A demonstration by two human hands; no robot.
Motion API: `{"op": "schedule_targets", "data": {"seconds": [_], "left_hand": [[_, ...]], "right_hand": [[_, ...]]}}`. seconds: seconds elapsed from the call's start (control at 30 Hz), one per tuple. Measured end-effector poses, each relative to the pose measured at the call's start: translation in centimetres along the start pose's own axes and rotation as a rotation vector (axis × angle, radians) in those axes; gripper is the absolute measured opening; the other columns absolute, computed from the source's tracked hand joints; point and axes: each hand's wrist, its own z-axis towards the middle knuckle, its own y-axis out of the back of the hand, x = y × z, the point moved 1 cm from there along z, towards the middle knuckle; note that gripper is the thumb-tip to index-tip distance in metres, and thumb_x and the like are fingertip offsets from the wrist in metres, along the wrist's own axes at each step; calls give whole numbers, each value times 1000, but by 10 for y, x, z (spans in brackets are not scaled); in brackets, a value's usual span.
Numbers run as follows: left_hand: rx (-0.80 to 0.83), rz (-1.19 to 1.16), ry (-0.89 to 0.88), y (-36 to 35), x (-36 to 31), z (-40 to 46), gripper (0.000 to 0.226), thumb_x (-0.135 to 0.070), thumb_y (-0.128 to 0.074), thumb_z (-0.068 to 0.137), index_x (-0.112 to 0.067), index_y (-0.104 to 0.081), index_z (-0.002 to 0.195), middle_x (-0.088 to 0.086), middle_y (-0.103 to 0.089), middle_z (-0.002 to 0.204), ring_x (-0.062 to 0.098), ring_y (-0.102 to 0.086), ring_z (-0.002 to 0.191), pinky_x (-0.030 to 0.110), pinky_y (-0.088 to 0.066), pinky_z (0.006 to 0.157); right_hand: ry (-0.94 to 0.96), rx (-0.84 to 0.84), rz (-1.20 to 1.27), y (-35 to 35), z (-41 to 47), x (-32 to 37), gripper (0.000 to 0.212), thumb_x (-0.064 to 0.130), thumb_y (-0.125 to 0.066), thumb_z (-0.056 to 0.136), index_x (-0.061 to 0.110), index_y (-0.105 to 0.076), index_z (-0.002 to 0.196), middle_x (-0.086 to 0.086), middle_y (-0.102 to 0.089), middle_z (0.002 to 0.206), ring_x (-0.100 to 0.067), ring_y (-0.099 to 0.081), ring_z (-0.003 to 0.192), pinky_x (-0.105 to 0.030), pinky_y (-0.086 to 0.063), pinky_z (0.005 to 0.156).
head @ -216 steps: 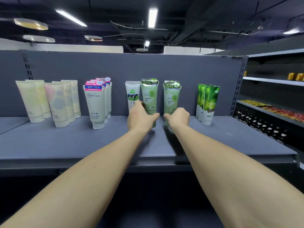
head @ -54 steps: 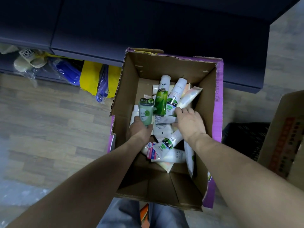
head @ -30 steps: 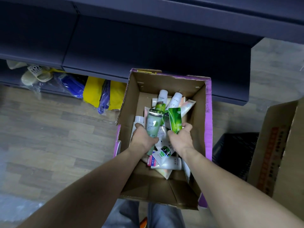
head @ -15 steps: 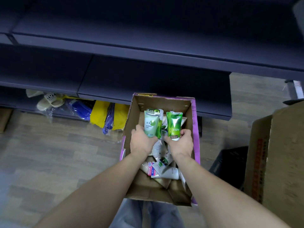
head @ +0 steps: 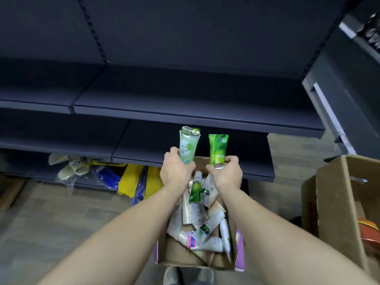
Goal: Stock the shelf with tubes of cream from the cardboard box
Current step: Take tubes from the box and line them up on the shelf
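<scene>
Above the cardboard box [head: 202, 258] you hold two tubes upright: pale green tube [head: 188, 145] in your left hand [head: 177, 171], bright green tube [head: 218, 150] in your right hand [head: 225, 173], each grip closed round the base. Carrying step; next, raise both to a shelf [head: 185, 108] and stand them.

Dim overhead store light, dark shelves [head: 185, 112] deep in shadow, forearms evenly lit, wide-angle bending at edges, slight softness throughout, no glare
</scene>
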Motion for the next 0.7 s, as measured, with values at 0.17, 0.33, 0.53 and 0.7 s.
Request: {"op": "schedule_targets", "data": {"seconds": [0.17, 0.33, 0.53, 0.7], "left_hand": [[-52, -68, -28, 38, -22, 5, 49, -38, -76, 76, -18, -53, 113, 1, -59, 109, 23, -61, 100, 34, -46, 76], [-107, -183, -114, 85, -55, 12, 49, -40, -77, 74, -21, -50, 111, -5, -61, 106, 17, -59, 89, 30, -44, 69], [-198, -295, -234, 148, -107, 18, 44, -37, -78, 74, -23, -53, 107, -8, -63, 103, 15, -60, 90, 30, -45, 73], [-286, -369, -346, 200, -152, 19, 45, -36, -76, 77, -20, -55, 113, -6, -63, 107, 15, -60, 91, 28, -42, 72]], "right_hand": [[126, -94, 47, 12, -14, 47, 59, 36, -85, 70, 18, -53, 116, 0, -64, 106, -19, -61, 96, -31, -47, 79], [228, -188, 110, 33, -29, 100, 55, 38, -83, 71, 25, -52, 113, 9, -61, 97, -16, -61, 87, -33, -49, 77], [387, -273, 158, 67, -37, 170, 48, 36, -82, 73, 25, -56, 112, 7, -62, 103, -14, -59, 90, -30, -45, 75], [465, -338, 256, 99, -45, 234, 51, 36, -82, 72, 25, -54, 113, 8, -61, 103, -11, -58, 86, -25, -41, 73]]}}
